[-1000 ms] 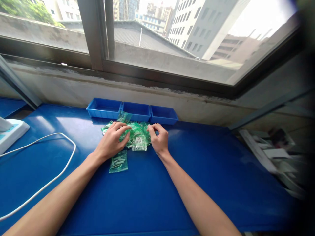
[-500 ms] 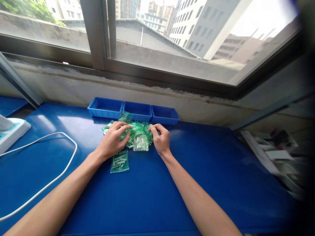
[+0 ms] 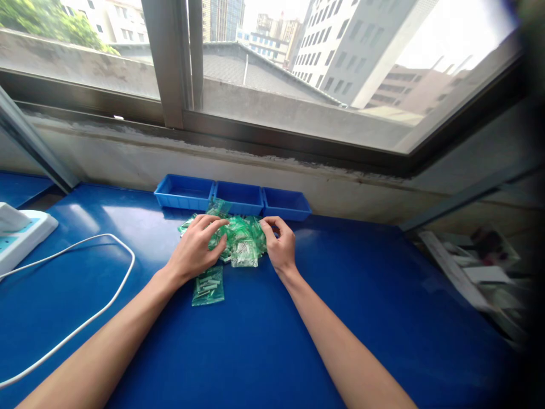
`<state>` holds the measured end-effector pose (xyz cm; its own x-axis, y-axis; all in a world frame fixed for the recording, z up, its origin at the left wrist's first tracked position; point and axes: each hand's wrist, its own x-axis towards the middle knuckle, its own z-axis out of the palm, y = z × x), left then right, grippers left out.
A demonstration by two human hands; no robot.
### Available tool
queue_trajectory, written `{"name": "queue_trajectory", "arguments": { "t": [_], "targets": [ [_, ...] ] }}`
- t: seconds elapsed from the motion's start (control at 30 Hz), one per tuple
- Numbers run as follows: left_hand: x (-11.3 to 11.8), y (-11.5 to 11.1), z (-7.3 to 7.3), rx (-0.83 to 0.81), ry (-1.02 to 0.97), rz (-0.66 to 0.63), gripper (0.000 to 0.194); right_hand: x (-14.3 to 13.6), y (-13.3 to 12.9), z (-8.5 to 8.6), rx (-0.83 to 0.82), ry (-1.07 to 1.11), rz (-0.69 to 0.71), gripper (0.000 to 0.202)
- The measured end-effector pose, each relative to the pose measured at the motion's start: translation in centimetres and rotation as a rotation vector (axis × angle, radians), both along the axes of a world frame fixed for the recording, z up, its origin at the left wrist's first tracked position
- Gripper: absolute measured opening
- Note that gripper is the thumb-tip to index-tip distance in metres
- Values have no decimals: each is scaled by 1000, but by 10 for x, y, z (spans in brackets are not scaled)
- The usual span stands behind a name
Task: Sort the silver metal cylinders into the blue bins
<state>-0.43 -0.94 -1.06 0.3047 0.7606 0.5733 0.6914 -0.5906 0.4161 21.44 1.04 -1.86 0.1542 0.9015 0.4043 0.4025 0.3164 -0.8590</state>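
Observation:
A heap of small green plastic bags (image 3: 243, 245) with pale pieces inside lies in the middle of the blue table. My left hand (image 3: 199, 244) rests over the heap's left side, fingers curved and thumb apart, with nothing visibly gripped. At the heap's right edge is my right hand (image 3: 277, 241), its thumb and forefinger pinched together against the green plastic. Whatever sits between those fingertips is too small to make out. One separate green bag (image 3: 208, 286), showing several short pale rods, lies flat nearer me, below my left hand.
Behind the heap stand three joined blue bins, left (image 3: 184, 200), middle (image 3: 240, 208) and right (image 3: 289, 215), along the wall. A white power strip (image 3: 32, 236) and its looping white cable (image 3: 123, 278) lie on the left of the table (image 3: 361, 307). Windows rise above.
The whole view has shifted slightly downward. Both hands stay at the heap; the right fingers have moved only a little, and the bags look nearly the same.

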Motion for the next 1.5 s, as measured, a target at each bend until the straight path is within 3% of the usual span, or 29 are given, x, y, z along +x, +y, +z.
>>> {"name": "queue_trajectory", "arguments": {
  "t": [0.3,0.6,0.73,0.8,0.9,0.97,1.07,1.3,1.4,1.5],
  "targets": [
    [-5,-3,7,-61,139,259,46,1,1,-2,20,-2,-38,19],
    [-6,-1,4,-64,29,237,45,1,1,0,12,24,-35,19],
    [-4,-2,7,-27,-235,193,42,1,1,0,20,28,-51,20],
    [0,-4,11,-143,-493,143,50,0,-1,2,50,30,-73,19],
    [5,-5,17,-418,-823,25,77,-3,-6,8,91,42,-81,19],
    [6,-4,19,-536,-946,-26,86,-6,-11,14,87,56,-51,21],
    [8,-5,19,-615,-1022,-56,81,-12,-19,22,58,68,30,22],
    [19,-11,16,-593,-995,-77,54,-23,-26,30,-131,230,356,29],
    [23,-13,12,-531,-876,-48,46,-23,-23,28,-182,335,343,30],
    [23,-13,11,-347,-608,31,33,-17,-17,24,-159,369,279,32]
  ]
}}
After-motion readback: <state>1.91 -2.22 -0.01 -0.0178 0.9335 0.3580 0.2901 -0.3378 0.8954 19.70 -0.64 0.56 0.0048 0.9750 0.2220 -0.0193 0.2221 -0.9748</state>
